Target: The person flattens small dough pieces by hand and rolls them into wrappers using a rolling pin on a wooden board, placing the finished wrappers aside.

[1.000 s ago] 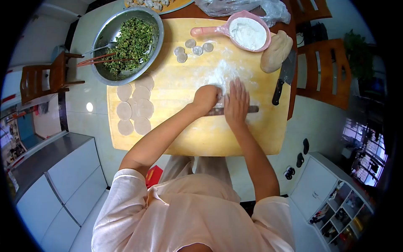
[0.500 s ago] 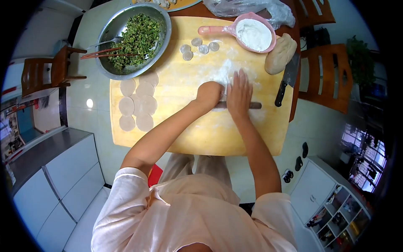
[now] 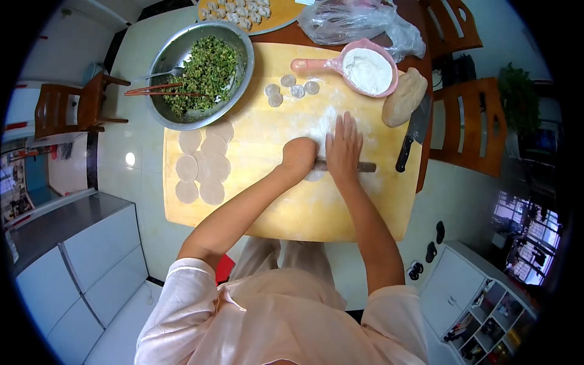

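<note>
My right hand [image 3: 345,149] lies flat with fingers stretched over a dark rolling pin [image 3: 367,166] on the floured wooden board [image 3: 274,219]. Close on its left, my left hand [image 3: 300,155] is closed at the pin's left end; its fingertips are hidden. A thin dough round [image 3: 314,176] shows partly below the pin, between the hands. Several flat wrappers [image 3: 212,191] overlap at the board's left. Several small dough discs [image 3: 297,91] sit above my hands. Loose flour [image 3: 322,125] is spread just beyond my fingers.
A steel bowl [image 3: 242,91] of green filling holds a spoon and chopsticks. A pink scoop [image 3: 313,65] of flour, a dough lump [image 3: 404,97] and a knife [image 3: 404,152] lie at the right. Behind are a plastic bag [image 3: 347,21] and an orange tray [image 3: 280,15] of dumplings.
The view has shifted, showing more of the tray. My right hand stays over the pin, which has moved slightly between my hands. The edge of a dough round now shows below it.
</note>
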`<move>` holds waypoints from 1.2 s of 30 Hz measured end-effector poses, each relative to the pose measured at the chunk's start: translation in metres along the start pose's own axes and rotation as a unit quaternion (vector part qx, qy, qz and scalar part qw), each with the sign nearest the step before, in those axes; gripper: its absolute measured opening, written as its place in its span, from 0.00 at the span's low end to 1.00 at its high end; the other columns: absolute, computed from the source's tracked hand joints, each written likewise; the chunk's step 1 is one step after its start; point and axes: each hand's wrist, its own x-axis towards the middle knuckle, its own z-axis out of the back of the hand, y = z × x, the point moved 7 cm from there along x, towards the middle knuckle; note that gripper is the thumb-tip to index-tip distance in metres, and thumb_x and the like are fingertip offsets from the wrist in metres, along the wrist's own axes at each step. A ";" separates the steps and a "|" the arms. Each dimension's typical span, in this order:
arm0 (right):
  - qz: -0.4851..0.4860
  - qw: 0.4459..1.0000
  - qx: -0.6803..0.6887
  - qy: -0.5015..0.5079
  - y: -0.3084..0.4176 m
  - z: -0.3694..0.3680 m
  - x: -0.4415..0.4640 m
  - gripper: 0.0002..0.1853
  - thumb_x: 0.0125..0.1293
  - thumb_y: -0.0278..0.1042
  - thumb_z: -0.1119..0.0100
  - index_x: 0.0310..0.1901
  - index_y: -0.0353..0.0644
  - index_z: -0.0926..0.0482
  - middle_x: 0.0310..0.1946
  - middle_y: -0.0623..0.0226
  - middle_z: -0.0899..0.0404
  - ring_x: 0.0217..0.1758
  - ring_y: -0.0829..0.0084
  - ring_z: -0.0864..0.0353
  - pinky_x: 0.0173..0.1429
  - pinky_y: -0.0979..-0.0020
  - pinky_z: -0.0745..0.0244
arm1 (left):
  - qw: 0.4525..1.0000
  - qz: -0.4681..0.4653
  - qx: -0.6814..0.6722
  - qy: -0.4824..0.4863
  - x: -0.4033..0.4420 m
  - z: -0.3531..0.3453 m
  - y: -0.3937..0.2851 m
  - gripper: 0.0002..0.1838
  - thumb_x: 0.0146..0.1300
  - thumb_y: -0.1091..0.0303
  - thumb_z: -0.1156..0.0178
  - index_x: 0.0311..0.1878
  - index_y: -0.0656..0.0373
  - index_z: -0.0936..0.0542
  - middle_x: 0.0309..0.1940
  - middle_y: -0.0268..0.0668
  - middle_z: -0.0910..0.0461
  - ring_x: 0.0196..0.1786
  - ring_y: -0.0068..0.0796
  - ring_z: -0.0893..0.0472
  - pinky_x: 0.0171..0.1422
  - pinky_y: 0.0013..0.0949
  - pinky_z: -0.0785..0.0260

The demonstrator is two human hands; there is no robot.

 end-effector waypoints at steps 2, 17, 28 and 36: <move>0.013 1.000 0.011 -0.006 -0.004 0.001 -0.039 0.30 0.66 0.39 0.43 0.68 0.39 0.35 0.73 0.56 0.41 0.76 0.55 0.43 0.74 0.48 0.46 | 0.998 -0.003 -0.059 -0.033 -0.005 0.006 0.004 0.03 0.49 0.70 0.38 0.28 0.57 0.18 0.28 0.47 0.19 0.33 0.49 0.19 0.38 0.46 0.28; 0.038 0.999 0.016 0.004 0.003 0.002 -0.053 0.30 0.63 0.36 0.42 0.67 0.39 0.33 0.72 0.52 0.41 0.75 0.53 0.43 0.71 0.46 0.44 | 0.998 0.028 -0.050 -0.028 -0.016 0.010 0.014 0.05 0.49 0.66 0.38 0.28 0.56 0.17 0.28 0.48 0.19 0.33 0.52 0.20 0.39 0.47 0.28; 0.029 1.000 -0.005 -0.012 0.017 0.001 -0.004 0.27 0.66 0.37 0.43 0.66 0.40 0.32 0.72 0.54 0.40 0.75 0.55 0.41 0.72 0.48 0.44 | 0.998 0.016 -0.005 -0.056 -0.019 0.008 0.020 0.06 0.50 0.69 0.42 0.24 0.57 0.17 0.28 0.50 0.18 0.33 0.52 0.18 0.37 0.51 0.27; 0.076 0.996 -0.001 0.039 0.008 0.009 -0.116 0.32 0.58 0.39 0.37 0.66 0.43 0.31 0.73 0.57 0.40 0.75 0.53 0.43 0.72 0.44 0.46 | 0.925 0.137 -0.353 -0.043 -0.041 -0.021 0.079 0.04 0.52 0.71 0.36 0.31 0.59 0.19 0.25 0.39 0.19 0.28 0.32 0.21 0.37 0.35 0.28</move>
